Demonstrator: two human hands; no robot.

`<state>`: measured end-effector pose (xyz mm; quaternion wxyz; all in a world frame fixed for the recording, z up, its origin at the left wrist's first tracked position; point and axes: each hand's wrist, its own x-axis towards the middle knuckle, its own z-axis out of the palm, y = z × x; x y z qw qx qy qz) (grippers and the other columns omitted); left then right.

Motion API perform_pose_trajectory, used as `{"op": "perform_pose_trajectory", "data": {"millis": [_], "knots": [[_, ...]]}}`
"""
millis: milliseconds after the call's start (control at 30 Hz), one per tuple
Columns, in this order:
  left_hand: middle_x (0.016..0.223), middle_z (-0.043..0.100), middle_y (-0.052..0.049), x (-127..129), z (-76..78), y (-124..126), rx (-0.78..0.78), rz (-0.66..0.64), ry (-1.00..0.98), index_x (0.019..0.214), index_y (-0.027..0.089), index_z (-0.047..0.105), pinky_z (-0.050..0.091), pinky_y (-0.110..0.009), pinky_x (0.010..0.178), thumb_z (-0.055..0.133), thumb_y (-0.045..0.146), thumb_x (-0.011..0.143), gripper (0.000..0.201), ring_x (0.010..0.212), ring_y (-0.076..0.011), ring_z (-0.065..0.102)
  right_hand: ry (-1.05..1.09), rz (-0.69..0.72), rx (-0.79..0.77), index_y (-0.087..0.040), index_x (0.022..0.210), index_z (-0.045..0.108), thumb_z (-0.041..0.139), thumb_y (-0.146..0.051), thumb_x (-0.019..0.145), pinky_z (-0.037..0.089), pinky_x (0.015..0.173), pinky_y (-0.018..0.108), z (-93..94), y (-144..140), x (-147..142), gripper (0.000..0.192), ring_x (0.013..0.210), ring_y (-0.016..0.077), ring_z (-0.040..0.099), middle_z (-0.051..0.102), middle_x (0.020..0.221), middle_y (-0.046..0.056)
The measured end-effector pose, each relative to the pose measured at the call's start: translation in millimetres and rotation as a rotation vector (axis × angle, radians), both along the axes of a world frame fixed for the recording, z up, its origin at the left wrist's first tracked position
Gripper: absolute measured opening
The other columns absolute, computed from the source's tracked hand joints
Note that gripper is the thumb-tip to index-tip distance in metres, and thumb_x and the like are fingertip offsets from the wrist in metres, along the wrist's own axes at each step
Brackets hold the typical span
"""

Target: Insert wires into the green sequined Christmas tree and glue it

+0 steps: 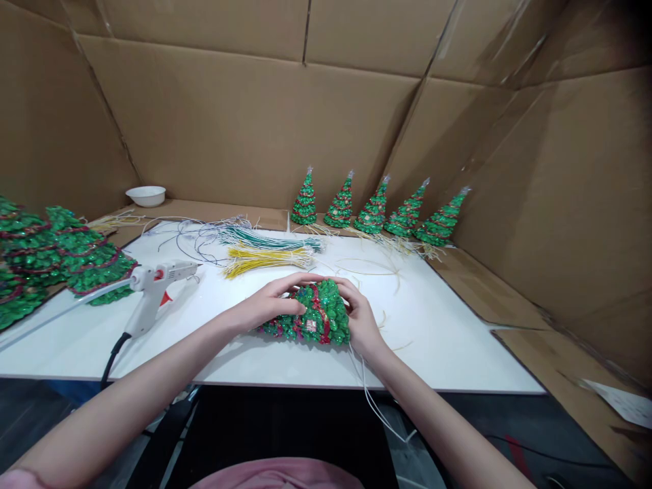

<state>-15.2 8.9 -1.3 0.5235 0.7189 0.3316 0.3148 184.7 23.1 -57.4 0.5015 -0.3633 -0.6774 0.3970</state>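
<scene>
A small green tinsel Christmas tree point(326, 312) lies on its side near the table's front edge, wound with red garland and dotted with small ornaments. Its wide base faces right. My left hand point(278, 302) grips it from the left and top, thumb pressed on the foliage. Around the base end curls my right hand point(361, 319), its fingertips partly hidden behind the tree. White wires point(367, 394) trail from beneath my right hand over the table edge.
A white glue gun point(147, 299) stands at left, near several bigger green trees point(92, 255). Yellow wires point(265, 261) and green wires point(269, 239) lie bundled mid-table. Several finished-looking small trees point(374, 207) line the back, and a white bowl point(147, 196) sits back left. Cardboard walls point(229, 129) enclose the table.
</scene>
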Motion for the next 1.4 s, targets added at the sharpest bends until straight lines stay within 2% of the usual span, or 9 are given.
{"op": "perform_pose_trajectory", "data": {"millis": [433, 933, 1400], "knots": [[0.134, 0.054, -0.001, 0.1, 1.8, -1.8, 0.012, 0.015, 0.017, 0.128, 0.028, 0.054, 0.033, -0.04, 0.107, 0.053, 0.015, 0.075, 0.055, 0.129, -0.0266, 0.04, 0.0, 0.004, -0.005, -0.021, 0.07, 0.056, 0.055, -0.017, 0.075, 0.049, 0.084, 0.035, 0.5, -0.4, 0.0, 0.007, 0.107, 0.0244, 0.057, 0.057, 0.113, 0.009], [0.134, 0.053, -0.001, -0.3, 1.3, -1.2, 0.012, 0.009, 0.015, 0.128, 0.029, 0.054, 0.036, -0.042, 0.105, 0.053, 0.017, 0.076, 0.053, 0.127, -0.0273, 0.041, 0.002, -0.002, 0.0, -0.021, 0.073, 0.061, 0.059, -0.022, 0.077, 0.05, 0.083, 0.034, 0.7, -0.5, -0.1, 0.005, 0.106, 0.0235, 0.057, 0.058, 0.111, 0.008], [0.134, 0.053, 0.001, -1.0, 1.0, -0.2, 0.029, 0.006, 0.024, 0.129, 0.029, 0.053, 0.035, -0.037, 0.105, 0.051, 0.014, 0.077, 0.054, 0.129, -0.0254, 0.04, -0.013, 0.0, 0.001, -0.022, 0.074, 0.063, 0.06, -0.025, 0.079, 0.051, 0.083, 0.034, 2.1, -1.7, 0.4, 0.007, 0.107, 0.0234, 0.057, 0.058, 0.112, 0.008]]}}
